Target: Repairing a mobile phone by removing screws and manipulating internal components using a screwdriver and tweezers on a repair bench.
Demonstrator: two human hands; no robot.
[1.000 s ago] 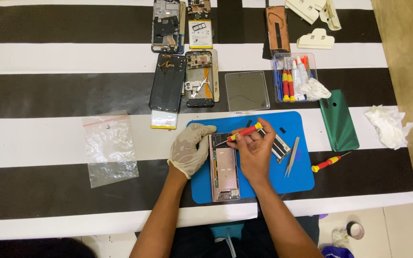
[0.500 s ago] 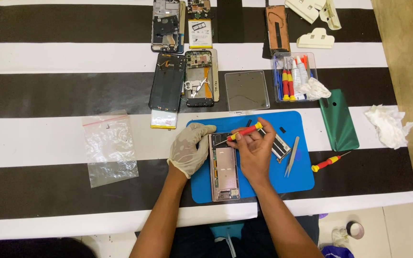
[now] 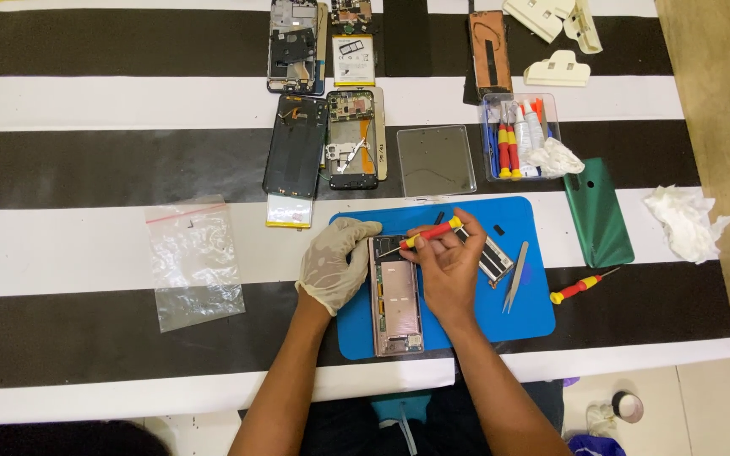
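- Opened phone point(image 3: 396, 295) lay flat on the blue mat point(image 3: 525, 312), long way pointing up and down, right in front of the body.
- Left hand point(image 3: 333, 263), in a pale glove, pressed on the phone's left edge, fingers curled loosely, gripping nothing.
- Right hand point(image 3: 449, 266) sat just right of the phone, closed around a small red and yellow screwdriver point(image 3: 428, 234).
- Screwdriver lay slanted, tip aimed left and down at the phone's top corner, close to touching.
- Tweezers point(image 3: 516, 277) and another screwdriver point(image 3: 583, 285) rested off to the right.
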